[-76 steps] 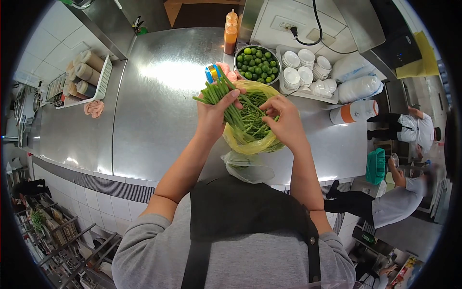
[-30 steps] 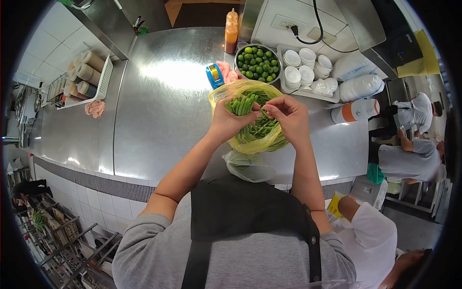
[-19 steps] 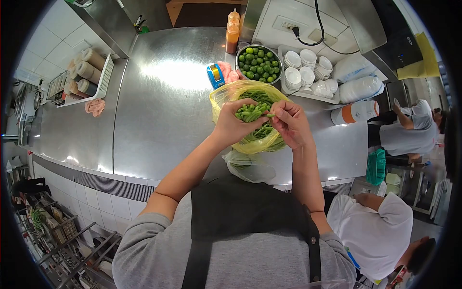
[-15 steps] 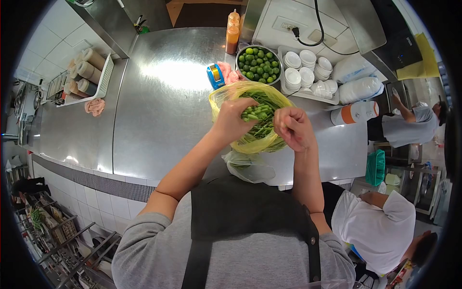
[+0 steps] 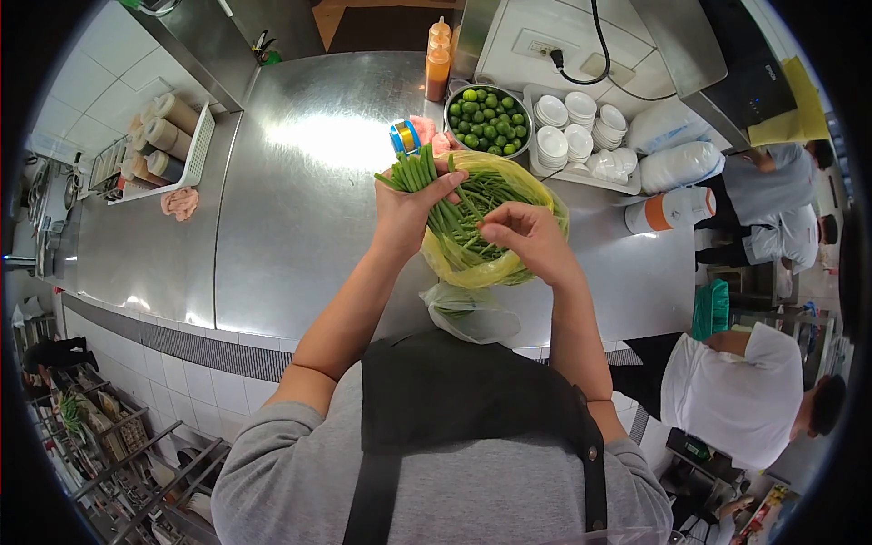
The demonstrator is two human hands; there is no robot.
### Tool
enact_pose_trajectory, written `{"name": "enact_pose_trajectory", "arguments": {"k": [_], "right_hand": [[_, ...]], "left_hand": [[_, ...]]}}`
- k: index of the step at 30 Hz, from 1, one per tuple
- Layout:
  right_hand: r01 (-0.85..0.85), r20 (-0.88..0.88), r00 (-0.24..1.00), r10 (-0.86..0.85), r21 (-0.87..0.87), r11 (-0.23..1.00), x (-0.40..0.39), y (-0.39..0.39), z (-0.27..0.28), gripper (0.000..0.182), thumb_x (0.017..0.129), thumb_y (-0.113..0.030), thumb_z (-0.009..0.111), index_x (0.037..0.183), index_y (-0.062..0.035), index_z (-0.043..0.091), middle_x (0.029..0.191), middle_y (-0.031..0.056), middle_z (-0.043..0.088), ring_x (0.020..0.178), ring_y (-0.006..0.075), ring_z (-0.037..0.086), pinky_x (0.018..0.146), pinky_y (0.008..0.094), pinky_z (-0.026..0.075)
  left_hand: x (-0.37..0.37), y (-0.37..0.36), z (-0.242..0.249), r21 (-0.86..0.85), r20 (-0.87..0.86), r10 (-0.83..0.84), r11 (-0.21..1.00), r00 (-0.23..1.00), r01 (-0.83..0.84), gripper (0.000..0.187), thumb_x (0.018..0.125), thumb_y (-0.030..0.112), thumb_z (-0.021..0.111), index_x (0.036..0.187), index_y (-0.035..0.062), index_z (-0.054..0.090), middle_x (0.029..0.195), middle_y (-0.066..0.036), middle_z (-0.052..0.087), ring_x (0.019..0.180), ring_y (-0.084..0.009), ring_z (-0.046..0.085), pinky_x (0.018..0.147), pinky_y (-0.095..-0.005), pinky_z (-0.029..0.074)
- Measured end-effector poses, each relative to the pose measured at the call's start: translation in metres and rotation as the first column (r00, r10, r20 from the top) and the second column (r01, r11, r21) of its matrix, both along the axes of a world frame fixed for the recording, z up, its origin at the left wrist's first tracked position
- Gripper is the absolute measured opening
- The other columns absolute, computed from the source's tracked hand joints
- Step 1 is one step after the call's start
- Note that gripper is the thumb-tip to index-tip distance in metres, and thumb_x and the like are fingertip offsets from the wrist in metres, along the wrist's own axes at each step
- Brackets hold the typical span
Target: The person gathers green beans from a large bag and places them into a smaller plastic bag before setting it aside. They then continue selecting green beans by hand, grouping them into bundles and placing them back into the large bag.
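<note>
My left hand (image 5: 406, 213) is closed around a bunch of green beans (image 5: 418, 171), whose ends stick up past the thumb and fingers. A single bean slants from near that thumb toward my right hand (image 5: 536, 241). The right thumb and index finger are pinched together at its lower end, above the bag. Beneath both hands lies an open yellow plastic bag (image 5: 490, 272) full of more long green beans (image 5: 504, 188). A clear plastic bag (image 5: 468, 313) with some green inside rests at the counter's near edge.
Behind the yellow bag are a blue tape dispenser (image 5: 404, 138), a pink cloth (image 5: 423, 129), a bowl of limes (image 5: 488, 118), sauce bottles (image 5: 438, 68) and a tray of white cups (image 5: 581, 171). A basket of bottles (image 5: 173, 150) stands left. Co-workers (image 5: 731, 391) are at right.
My left hand has moved left and turned, so the bunch now points up and away. My right hand has gone from a loose fist to a pinch, slightly left. Co-workers at right have shifted.
</note>
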State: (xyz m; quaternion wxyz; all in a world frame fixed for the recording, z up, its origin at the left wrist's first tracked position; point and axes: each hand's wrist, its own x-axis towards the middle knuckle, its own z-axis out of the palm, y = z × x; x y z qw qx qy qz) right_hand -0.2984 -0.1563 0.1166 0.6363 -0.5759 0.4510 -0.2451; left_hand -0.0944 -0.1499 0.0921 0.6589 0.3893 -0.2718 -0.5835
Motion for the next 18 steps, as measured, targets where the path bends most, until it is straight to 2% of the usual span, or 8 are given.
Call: {"name": "enact_pose_trajectory", "arguments": {"k": [5, 7, 9, 10, 13, 15, 16, 18], "right_hand": [[0.118, 0.107, 0.989, -0.102, -0.163, 0.980, 0.009, 0.001, -0.010, 0.008, 0.091, -0.009, 0.071, 0.090, -0.0009, 0.069, 0.079, -0.0010, 0.066, 0.074, 0.0059, 0.058, 0.071, 0.0243, 0.048], [0.205, 0.182, 0.970, -0.163, -0.239, 0.949, 0.012, 0.001, -0.002, 0.010, 0.092, -0.010, 0.069, 0.089, -0.0004, 0.068, 0.078, -0.0004, 0.065, 0.073, 0.0058, 0.058, 0.070, 0.0242, 0.047], [0.295, 0.514, 0.849, -0.121, -0.272, 0.916, 0.011, -0.003, 0.006, 0.013, 0.094, -0.013, 0.068, 0.089, -0.0004, 0.068, 0.077, -0.0006, 0.065, 0.071, 0.0079, 0.058, 0.070, 0.0241, 0.048], [0.298, 0.514, 0.849, -0.123, -0.273, 0.915, 0.005, -0.008, 0.006, 0.013, 0.094, -0.013, 0.068, 0.089, -0.0004, 0.068, 0.077, -0.0006, 0.065, 0.071, 0.0079, 0.058, 0.070, 0.0241, 0.048], [0.223, 0.251, 0.955, -0.157, -0.258, 0.940, -0.013, -0.016, 0.005, 0.017, 0.095, -0.015, 0.067, 0.089, 0.0011, 0.068, 0.080, 0.0028, 0.067, 0.073, 0.0114, 0.059, 0.074, 0.0256, 0.049], [0.105, -0.143, 0.981, -0.132, -0.182, 0.978, -0.014, -0.016, 0.001, 0.017, 0.092, -0.014, 0.070, 0.089, 0.0019, 0.068, 0.087, 0.0051, 0.065, 0.078, 0.0144, 0.060, 0.077, 0.0277, 0.050], [0.102, -0.143, 0.981, -0.129, -0.183, 0.978, -0.014, -0.015, -0.003, 0.017, 0.092, -0.014, 0.070, 0.089, 0.0019, 0.068, 0.087, 0.0051, 0.065, 0.078, 0.0144, 0.060, 0.077, 0.0277, 0.050], [-0.405, -0.547, 0.837, -0.022, -0.646, 0.647, -0.018, -0.008, -0.014, 0.018, 0.085, -0.015, 0.074, 0.091, 0.0009, 0.070, 0.091, 0.0065, 0.061, 0.084, 0.0158, 0.059, 0.078, 0.0290, 0.050]], "left_hand": [[-0.003, 0.002, 0.006, -0.032, 0.069, 0.100, 0.995, 0.993, -0.098, 0.016, 0.081, -0.003, 0.078, 0.094, -0.0039, 0.069, 0.085, -0.010, 0.072, 0.067, -0.0130, 0.066, 0.062, -0.0255, 0.054], [0.000, -0.001, 0.003, 0.000, -0.029, 0.163, 0.987, 0.986, -0.163, 0.022, 0.081, -0.003, 0.077, 0.100, -0.0039, 0.066, 0.087, -0.010, 0.071, 0.068, -0.0131, 0.066, 0.062, -0.0263, 0.055], [0.005, -0.004, -0.003, 0.023, -0.102, 0.146, 0.989, 0.984, -0.144, 0.023, 0.083, -0.001, 0.075, 0.103, -0.0034, 0.063, 0.089, -0.009, 0.070, 0.071, -0.0137, 0.067, 0.063, -0.0272, 0.056], [0.008, -0.005, -0.005, 0.044, -0.174, 0.125, 0.992, 0.977, -0.120, 0.024, 0.085, 0.001, 0.073, 0.106, -0.0028, 0.061, 0.091, -0.009, 0.070, 0.074, -0.0142, 0.067, 0.064, -0.0280, 0.057], [0.016, -0.008, -0.012, 0.081, -0.349, 0.004, 0.996, 0.937, 0.025, 0.020, 0.090, 0.004, 0.069, 0.106, -0.0004, 0.058, 0.094, -0.008, 0.067, 0.080, -0.0158, 0.068, 0.068, -0.0297, 0.059], [0.013, -0.009, -0.020, 0.106, -0.437, -0.008, 0.993, 0.899, 0.060, 0.019, 0.090, 0.006, 0.068, 0.105, 0.0010, 0.058, 0.094, -0.008, 0.067, 0.082, -0.0163, 0.068, 0.070, -0.0304, 0.059], [0.011, -0.010, -0.023, 0.127, -0.521, -0.016, 0.987, 0.853, 0.096, 0.018, 0.091, 0.008, 0.067, 0.104, 0.0025, 0.057, 0.094, -0.009, 0.066, 0.084, -0.0168, 0.068, 0.072, -0.0311, 0.060], [0.008, -0.010, -0.029, 0.152, -0.541, -0.024, 0.980, 0.841, 0.126, 0.020, 0.089, 0.007, 0.069, 0.105, 0.0037, 0.057, 0.094, -0.009, 0.066, 0.083, -0.0170, 0.068, 0.072, -0.0313, 0.060]]}}
